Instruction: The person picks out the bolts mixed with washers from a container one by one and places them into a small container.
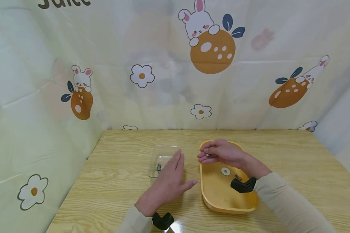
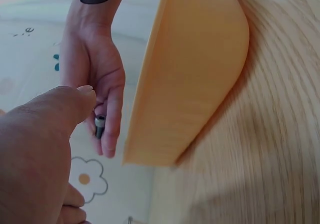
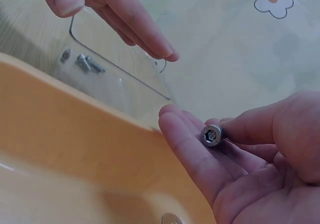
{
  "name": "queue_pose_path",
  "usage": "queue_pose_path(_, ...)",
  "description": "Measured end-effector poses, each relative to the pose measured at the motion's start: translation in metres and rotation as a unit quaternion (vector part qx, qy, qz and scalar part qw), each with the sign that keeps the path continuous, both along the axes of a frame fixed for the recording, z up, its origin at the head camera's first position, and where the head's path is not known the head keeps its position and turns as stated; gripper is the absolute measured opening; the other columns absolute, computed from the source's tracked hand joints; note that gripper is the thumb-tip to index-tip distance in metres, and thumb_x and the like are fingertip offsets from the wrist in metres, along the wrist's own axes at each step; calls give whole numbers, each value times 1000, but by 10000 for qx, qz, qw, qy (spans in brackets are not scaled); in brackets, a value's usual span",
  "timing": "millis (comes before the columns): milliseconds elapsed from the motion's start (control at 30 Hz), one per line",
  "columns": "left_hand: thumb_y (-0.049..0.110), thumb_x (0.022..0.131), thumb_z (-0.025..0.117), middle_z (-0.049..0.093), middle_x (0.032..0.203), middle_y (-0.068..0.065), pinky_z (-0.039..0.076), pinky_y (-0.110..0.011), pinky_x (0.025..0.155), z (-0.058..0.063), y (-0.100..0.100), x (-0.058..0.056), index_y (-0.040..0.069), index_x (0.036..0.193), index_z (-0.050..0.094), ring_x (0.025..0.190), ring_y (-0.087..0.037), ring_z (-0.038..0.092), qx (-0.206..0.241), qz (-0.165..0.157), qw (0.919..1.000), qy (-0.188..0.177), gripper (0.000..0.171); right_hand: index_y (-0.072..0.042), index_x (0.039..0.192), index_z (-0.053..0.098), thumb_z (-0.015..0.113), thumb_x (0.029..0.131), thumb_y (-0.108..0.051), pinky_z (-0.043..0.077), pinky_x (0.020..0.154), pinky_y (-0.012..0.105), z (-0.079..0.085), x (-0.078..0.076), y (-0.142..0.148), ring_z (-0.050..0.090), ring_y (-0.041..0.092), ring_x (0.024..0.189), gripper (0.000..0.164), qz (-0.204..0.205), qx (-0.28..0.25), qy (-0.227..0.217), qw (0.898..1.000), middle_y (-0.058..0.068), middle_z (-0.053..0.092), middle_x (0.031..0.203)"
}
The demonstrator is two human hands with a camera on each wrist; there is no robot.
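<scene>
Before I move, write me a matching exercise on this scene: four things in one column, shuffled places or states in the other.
1. Socket-head bolt
2. White ring
3. Left hand
4. Clear tray

A. Inside the orange tub
B. Fingers straight, gripping nothing
C. Contains small metal fasteners
D. Pinched in the right hand

Pairs: 1-D, 2-A, 3-B, 4-C
</scene>
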State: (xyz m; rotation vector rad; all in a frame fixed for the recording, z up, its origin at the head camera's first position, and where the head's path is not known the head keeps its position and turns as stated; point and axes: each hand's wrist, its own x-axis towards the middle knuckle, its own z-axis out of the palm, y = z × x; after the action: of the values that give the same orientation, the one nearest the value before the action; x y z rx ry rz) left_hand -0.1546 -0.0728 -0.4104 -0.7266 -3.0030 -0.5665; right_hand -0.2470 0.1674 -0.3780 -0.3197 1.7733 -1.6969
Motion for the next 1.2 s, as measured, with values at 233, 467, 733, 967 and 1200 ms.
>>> queue_pose_path(233, 60, 96, 53, 4, 167, -19, 26, -46, 122, 0, -13, -2, -1, 158, 8, 154, -31, 15, 92, 121, 9999, -29, 98, 17, 131, 45, 43, 105, -5, 53, 97, 41, 1, 1, -9, 72, 26, 105, 34, 1, -53, -64, 10000, 17, 71, 110)
queue_pose_path(467, 59, 95, 55, 6, 166, -20, 25, -46, 122, -2, -26, -4, -2, 158, 9, 153, -33, 15, 204, 340, 9991, -161, 99, 17, 133, 44, 42, 105, -5, 55, 95, 39, 1, 1, -17, 72, 24, 103, 35, 111, -56, -103, 9999, 22, 69, 115)
queue_pose_path(733, 57, 95, 57, 8, 165, -22, 23, -46, 123, -5, -41, -6, -5, 157, 12, 153, -34, 16, 260, 488, 9985, -42, 98, 17, 130, 46, 41, 105, -2, 55, 95, 39, -1, -1, -35, 71, 26, 104, 33, 320, -75, -14, 9995, 26, 67, 118)
queue_pose_path(967, 59, 94, 56, 8, 165, -23, 23, -47, 123, -5, -51, -5, -6, 156, 13, 153, -34, 16, 231, 608, 9979, -6, 100, 18, 131, 45, 41, 104, -2, 54, 97, 42, -1, -2, -51, 71, 25, 104, 34, 480, 10, 84, 9988, 31, 63, 122)
queue_pose_path(1200, 59, 95, 54, 9, 165, -24, 26, -48, 122, -7, -56, -7, -7, 156, 15, 153, -35, 17, 182, 669, 9976, -37, 98, 16, 128, 51, 43, 104, -3, 53, 96, 46, 2, 2, -73, 72, 26, 100, 32, 407, 401, 331, 9978, 28, 67, 116)
